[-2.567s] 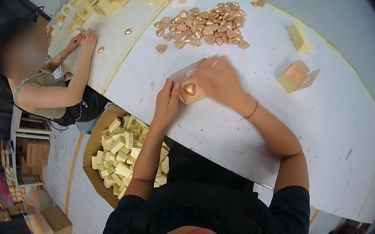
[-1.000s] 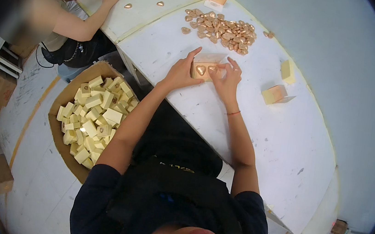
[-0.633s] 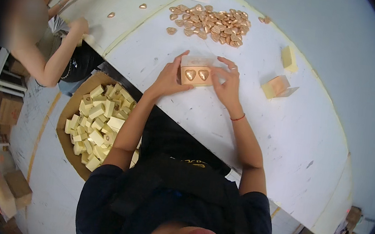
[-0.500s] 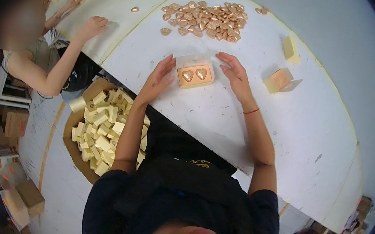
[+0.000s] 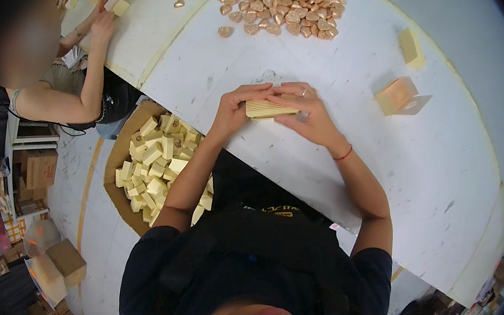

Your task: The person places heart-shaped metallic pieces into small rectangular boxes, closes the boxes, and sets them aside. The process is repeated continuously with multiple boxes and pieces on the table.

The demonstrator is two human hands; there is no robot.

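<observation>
Both my hands are on a small pale yellow box with a ridged or striped face turned up. My left hand grips its left end, fingers over the far edge. On the other side my right hand curls over the right end, with its thumb along the near edge. The inside of the box and anything in it are hidden. Beyond my hands lies a pile of rose-gold foil-wrapped hearts.
An open yellow box with a clear flap and a closed yellow box stand to the right. Lower left, a large carton holds several yellow boxes. Another person works at the left with boxes. A single heart lies apart.
My hands, apart beside the open box with two hearts before, have come together on a yellow box with its ridged face up. The other person's hand has moved to the boxes farther away.
</observation>
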